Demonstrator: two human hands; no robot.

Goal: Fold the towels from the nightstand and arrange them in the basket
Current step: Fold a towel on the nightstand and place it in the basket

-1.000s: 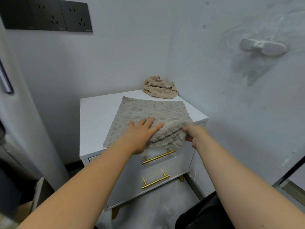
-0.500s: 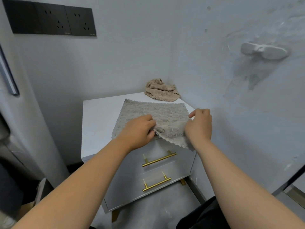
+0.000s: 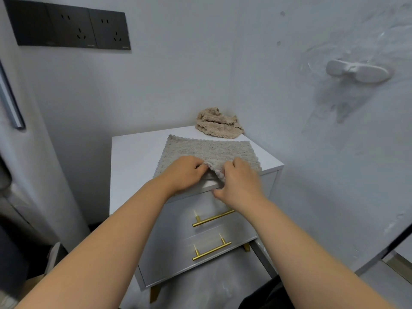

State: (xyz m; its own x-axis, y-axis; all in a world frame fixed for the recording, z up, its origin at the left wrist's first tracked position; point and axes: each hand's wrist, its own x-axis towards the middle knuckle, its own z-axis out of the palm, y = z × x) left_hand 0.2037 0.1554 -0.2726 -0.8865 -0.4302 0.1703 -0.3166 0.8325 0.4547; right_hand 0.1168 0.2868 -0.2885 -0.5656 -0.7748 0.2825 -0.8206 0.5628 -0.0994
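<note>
Head camera, looking forward and down into a pale corner of a room. A white nightstand [image 3: 133, 157] stands against the walls, with two drawers, each with a thin gold handle [image 3: 213, 218].

A grey-beige spread towel [image 3: 209, 150] lies flat across most of the nightstand's top. Behind it, in the back right corner of the top and apart from it, sits a crumpled towel [image 3: 218, 123] of a warmer tan.

Two bare forearms reach in from the bottom of the frame. The left hand [image 3: 185, 172] has its fingers curled and pinches the near edge of the spread towel. The right hand [image 3: 240, 184], slightly blurred, is curled over the same edge just beside it. Between the two hands a small hump of cloth rises off the top.

A second ago the left hand lay flat on the towel, while the right pinched the near right corner, which drooped over the drawer front. Since then the left hand has closed on the cloth, the right has come in towards the middle, and the overhanging part has been drawn up.

This looks like the start of the first fold, with the near edge likely to go over to the far one. The task seems to be at an early stage, since the crumpled towel is still unfolded.

The basket is not in view. A black row of wall sockets [image 3: 69, 25] sits high on the left, and a white wall hook [image 3: 356, 71] on the right.
</note>
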